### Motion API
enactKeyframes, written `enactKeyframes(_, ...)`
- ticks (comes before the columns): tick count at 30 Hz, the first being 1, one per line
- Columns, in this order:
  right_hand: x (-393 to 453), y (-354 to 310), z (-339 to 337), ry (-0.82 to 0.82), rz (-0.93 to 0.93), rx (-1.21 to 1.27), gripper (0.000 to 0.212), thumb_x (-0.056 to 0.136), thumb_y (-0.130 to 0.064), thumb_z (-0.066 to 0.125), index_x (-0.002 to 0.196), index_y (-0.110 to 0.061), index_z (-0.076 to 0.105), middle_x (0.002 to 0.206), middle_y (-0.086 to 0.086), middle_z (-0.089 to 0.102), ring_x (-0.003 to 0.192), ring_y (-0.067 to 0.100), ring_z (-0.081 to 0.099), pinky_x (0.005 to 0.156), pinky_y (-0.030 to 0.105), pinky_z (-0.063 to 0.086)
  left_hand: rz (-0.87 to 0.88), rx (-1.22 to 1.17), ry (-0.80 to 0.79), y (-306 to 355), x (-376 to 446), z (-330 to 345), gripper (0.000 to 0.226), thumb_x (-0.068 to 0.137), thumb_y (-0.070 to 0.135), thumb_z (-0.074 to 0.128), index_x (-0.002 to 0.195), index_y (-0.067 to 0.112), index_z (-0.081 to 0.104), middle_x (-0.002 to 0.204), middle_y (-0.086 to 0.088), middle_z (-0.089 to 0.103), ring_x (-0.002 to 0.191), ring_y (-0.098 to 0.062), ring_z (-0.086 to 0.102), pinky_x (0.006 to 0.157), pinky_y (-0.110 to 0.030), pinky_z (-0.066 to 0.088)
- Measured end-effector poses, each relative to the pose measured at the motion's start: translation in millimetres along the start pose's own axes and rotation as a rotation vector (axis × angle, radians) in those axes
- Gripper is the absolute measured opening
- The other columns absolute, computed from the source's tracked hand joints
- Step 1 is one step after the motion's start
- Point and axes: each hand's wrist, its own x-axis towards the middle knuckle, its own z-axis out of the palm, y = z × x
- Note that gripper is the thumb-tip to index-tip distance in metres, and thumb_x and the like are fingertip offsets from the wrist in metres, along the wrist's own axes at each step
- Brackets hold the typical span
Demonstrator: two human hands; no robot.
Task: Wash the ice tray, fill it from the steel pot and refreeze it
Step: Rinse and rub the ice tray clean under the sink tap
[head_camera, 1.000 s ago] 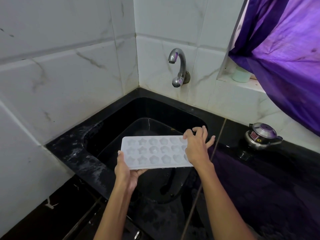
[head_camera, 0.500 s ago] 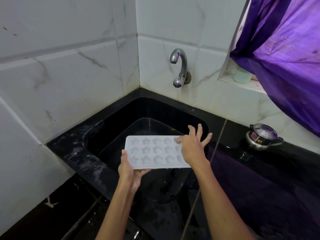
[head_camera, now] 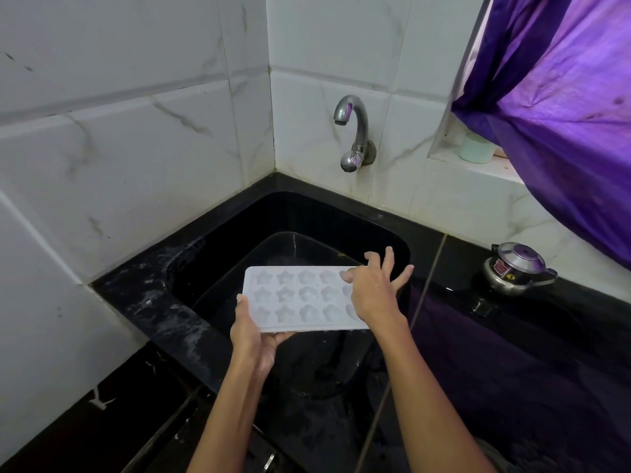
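Ice tray (head_camera: pixel 300 297) sits level above the black sink (head_camera: pixel 218 247), cavities up. My left hand (head_camera: pixel 252 336) grips its near-left corner from beneath; my right hand (head_camera: pixel 375 295) rests fingertips on the right end, fingers spread. Tray appears light, stiff, likely slippery when wet; hold by the rim edges.
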Motion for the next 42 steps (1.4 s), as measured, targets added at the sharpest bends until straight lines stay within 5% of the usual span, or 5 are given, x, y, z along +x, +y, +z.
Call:
enactKeyframes(11,0,4,-1,-0.009,-0.007,0.036,0.066,0.078,0.02,0.048,0.119,-0.029,0.064,0.154,0.012,0.018,0.146,0.037,-0.013,0.108,0.067,-0.015,-0.01,-0.003,0.008,2,1,2,0.042,0.1,0.047,0.033,0.101,0.013,0.058,0.102,-0.012,0.068,0.091,-0.032,0.066,0.068,-0.051,0.054)
enactKeyframes(16,3,3,-1,0.088,-0.01,0.104,0.049,0.078,0.015,0.053,0.111,-0.02,0.059,0.152,0.012,0.02,0.146,0.034,-0.01,0.111,0.065,-0.012,-0.019,-0.005,-0.017,0,-2,4,0.041,0.1,0.046,0.033,0.099,0.014,0.059,0.101,-0.011,0.068,0.092,-0.031,0.066,0.068,-0.049,0.054)
enactKeyframes(25,1,-9,5,0.0,-0.089,0.052,0.082,0.073,0.022,0.046,0.122,-0.041,0.06,0.159,0.008,0.007,0.145,0.034,-0.02,0.108,0.064,-0.018,-0.009,0.002,-0.019,-1,-5,7,0.042,0.1,0.046,0.032,0.101,0.014,0.059,0.102,-0.012,0.069,0.094,-0.033,0.066,0.07,-0.05,0.055)
enactKeyframes(42,-4,-15,5,-0.007,-0.105,0.013,0.072,0.073,0.022,0.049,0.123,-0.029,0.061,0.159,0.012,0.007,0.145,0.036,-0.02,0.109,0.066,-0.014,-0.014,0.018,0.006,-4,-7,8,0.043,0.1,0.047,0.032,0.097,0.013,0.059,0.1,-0.013,0.069,0.092,-0.033,0.067,0.073,-0.052,0.055)
